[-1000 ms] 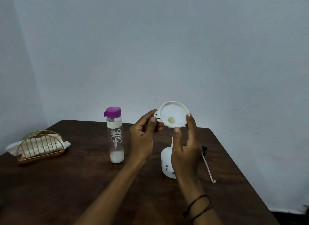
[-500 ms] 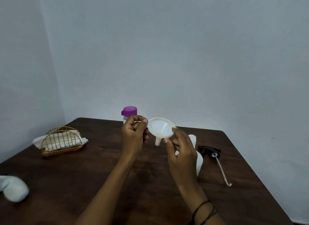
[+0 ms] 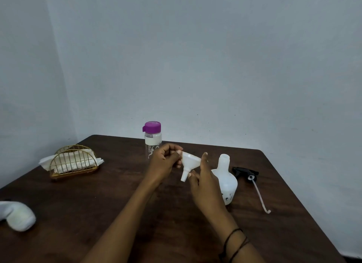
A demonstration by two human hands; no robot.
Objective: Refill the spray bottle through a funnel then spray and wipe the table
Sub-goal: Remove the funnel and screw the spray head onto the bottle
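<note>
Funnel [image 3: 189, 163] between both hands, beside open spray bottle [image 3: 225, 179].

Funnel [image 3: 189, 163] between 2 hands

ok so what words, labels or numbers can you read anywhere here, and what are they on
"ebro" or close to it: white vertical lettering on the clear bottle with the purple cap; the left hand hides the rest, so the reading is unsure.
Small dark marks low on the white spray bottle: too small to read.
Nothing readable on the funnel, napkin holder or spray head.
</note>
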